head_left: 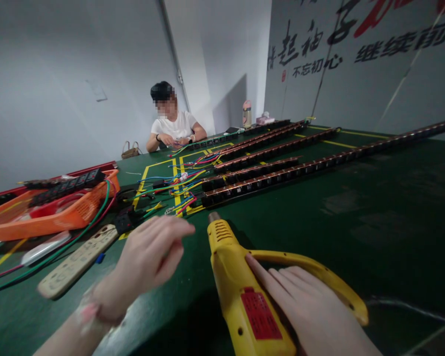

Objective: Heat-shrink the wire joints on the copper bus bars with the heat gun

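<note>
A yellow heat gun (222,269) with a red label lies on its side at the front middle, its metal nozzle pointing away from me. My right hand (300,296) is on it, its fingers between the body and the loop-shaped handle. Left of the nozzle, my left hand (154,252) hovers above the table. Its index finger reaches toward the nozzle, the thumb apart below it, and I see nothing between them. The other fingers are mostly hidden. Beyond the nozzle lies the nearest long black strip (267,179) with copper bars and coloured wires at its end.
Several similar strips (278,143) stretch across the green table (393,207). An orange basket (74,217) holds black socket parts at left. A beige power strip (79,259) with a black plug lies nearer. Across the table sits a person (176,126), hands on wires. A bottle (246,114) stands behind.
</note>
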The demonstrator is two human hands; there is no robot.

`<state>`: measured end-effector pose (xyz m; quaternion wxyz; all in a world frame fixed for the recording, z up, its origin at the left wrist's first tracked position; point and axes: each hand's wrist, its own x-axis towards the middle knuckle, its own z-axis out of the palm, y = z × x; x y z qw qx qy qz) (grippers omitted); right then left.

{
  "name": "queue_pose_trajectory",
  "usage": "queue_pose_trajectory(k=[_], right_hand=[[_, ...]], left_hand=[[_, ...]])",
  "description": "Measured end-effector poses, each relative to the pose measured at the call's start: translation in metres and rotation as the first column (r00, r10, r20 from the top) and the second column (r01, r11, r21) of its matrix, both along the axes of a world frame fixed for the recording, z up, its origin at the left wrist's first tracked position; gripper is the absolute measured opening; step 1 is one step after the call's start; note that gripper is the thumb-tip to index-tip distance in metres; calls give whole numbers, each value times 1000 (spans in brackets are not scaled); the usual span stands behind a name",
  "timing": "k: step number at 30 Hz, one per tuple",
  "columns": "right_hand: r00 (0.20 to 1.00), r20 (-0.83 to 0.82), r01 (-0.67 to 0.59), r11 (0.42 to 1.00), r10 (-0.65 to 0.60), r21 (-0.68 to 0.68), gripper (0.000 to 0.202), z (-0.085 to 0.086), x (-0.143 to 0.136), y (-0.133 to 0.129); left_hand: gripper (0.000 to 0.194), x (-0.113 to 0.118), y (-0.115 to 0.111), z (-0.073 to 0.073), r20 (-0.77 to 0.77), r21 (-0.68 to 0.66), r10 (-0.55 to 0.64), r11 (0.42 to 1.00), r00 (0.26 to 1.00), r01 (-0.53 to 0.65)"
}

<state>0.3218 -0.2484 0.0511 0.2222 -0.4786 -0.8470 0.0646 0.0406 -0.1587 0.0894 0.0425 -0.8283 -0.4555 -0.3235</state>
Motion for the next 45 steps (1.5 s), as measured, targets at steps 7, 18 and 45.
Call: queue_pose_trajectory(k=[7, 18, 45], right_hand=[[998, 59, 25, 997, -30, 77, 83, 5, 0, -3], [996, 76, 34, 997, -39, 63, 83, 0, 2, -2], [971, 239, -78, 955, 8, 285, 82, -4, -27, 1]], left_hand=[[36, -11, 86, -47, -160, -107, 181, 974, 970, -199], [27, -20, 77, -51, -95, -249, 101, 961, 990, -122], [35, -32, 57, -64, 375, -528, 92, 839, 922, 131]])
